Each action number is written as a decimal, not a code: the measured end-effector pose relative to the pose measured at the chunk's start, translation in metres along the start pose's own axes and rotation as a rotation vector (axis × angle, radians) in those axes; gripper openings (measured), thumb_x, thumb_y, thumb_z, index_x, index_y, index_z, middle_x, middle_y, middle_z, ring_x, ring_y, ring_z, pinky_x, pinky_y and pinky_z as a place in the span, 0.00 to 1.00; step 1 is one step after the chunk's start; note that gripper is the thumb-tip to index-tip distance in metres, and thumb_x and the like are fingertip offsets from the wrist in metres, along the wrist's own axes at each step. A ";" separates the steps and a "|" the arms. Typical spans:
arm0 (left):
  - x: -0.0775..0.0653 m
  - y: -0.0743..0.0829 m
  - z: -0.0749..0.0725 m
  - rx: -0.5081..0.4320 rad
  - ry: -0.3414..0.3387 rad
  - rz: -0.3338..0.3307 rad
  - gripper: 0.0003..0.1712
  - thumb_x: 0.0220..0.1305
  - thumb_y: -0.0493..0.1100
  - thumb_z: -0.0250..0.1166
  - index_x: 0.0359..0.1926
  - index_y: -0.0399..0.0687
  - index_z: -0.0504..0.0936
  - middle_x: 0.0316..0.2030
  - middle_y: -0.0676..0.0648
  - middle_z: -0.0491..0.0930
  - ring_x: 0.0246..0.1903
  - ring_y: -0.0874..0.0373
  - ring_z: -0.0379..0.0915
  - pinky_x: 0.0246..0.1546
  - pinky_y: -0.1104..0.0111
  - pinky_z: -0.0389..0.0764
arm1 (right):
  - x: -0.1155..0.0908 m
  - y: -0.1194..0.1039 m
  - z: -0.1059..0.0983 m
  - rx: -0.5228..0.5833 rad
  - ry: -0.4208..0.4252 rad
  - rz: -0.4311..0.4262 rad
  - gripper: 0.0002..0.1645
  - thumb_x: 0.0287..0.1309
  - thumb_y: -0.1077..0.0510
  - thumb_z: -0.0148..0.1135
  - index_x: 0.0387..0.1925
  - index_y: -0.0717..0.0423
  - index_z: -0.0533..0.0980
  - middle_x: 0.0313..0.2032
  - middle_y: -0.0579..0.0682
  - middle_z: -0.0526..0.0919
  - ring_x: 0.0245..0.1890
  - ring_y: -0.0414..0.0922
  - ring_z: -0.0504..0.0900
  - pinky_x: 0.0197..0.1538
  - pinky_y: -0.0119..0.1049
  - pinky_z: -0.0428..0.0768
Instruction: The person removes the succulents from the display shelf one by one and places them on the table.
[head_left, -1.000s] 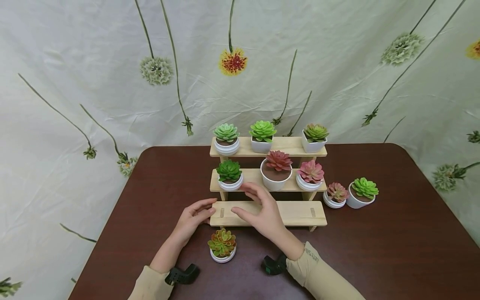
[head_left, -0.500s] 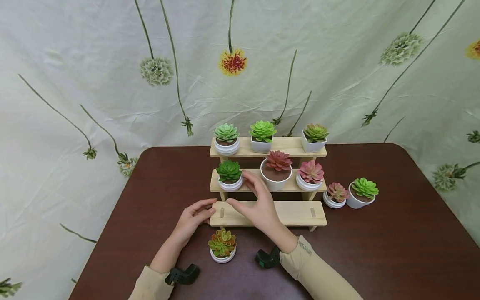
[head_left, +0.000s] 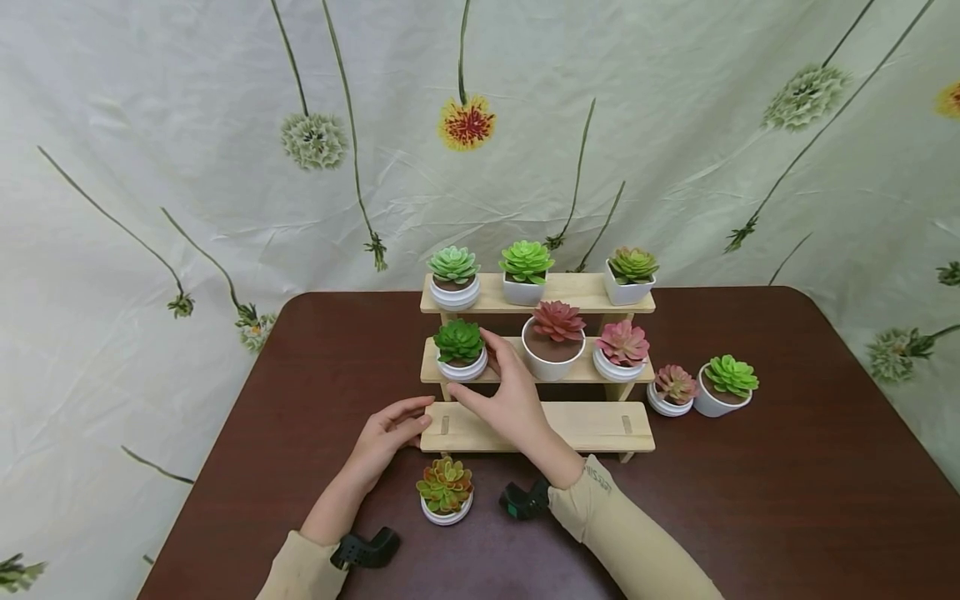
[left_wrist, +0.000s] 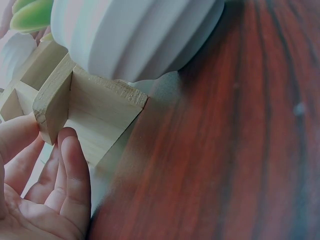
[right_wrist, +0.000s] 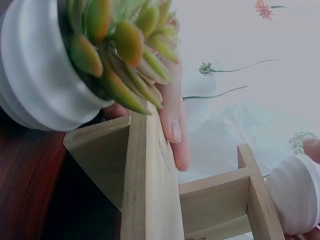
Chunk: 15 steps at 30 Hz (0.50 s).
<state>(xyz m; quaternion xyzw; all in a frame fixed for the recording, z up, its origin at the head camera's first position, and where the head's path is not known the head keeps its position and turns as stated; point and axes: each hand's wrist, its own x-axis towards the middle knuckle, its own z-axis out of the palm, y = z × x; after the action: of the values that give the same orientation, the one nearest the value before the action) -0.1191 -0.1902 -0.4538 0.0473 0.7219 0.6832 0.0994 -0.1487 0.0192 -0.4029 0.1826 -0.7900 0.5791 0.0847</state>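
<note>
My left hand [head_left: 384,440] holds the left end of the wooden tiered stand [head_left: 577,427] at its lowest board, thumb and fingers on either side of the wood in the left wrist view. My right hand [head_left: 512,402] reaches over that board to the middle tier. Its thumb and fingers lie around the white ribbed pot of a dark green succulent [head_left: 459,342]; in the right wrist view digits touch opposite sides of this pot [right_wrist: 295,197]. An orange-green succulent [head_left: 445,485] in a white ribbed pot stands on the table before the stand.
A red succulent [head_left: 553,333] and a pink one [head_left: 622,354] share the middle tier. Three potted succulents, including a bright green one [head_left: 527,275], line the top tier. Two more pots, one with bright green leaves [head_left: 723,387], stand on the brown table [head_left: 787,492] to the right.
My right hand has moved left and slightly away from me, closing in around the dark green succulent's pot. The left hand and the pots stay in place.
</note>
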 end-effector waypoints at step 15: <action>0.010 -0.027 -0.007 -0.017 0.002 0.023 0.23 0.64 0.39 0.62 0.58 0.34 0.73 0.51 0.36 0.76 0.37 0.59 0.77 0.34 0.68 0.80 | 0.004 0.000 0.003 -0.144 0.051 0.015 0.44 0.44 0.51 0.75 0.61 0.61 0.67 0.54 0.56 0.74 0.53 0.47 0.76 0.54 0.36 0.74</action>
<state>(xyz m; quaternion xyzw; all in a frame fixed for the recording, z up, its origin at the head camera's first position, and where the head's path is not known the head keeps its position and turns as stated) -0.1283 -0.1972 -0.4815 0.0540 0.7155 0.6905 0.0915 -0.1522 0.0155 -0.4030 0.1550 -0.8285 0.5259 0.1135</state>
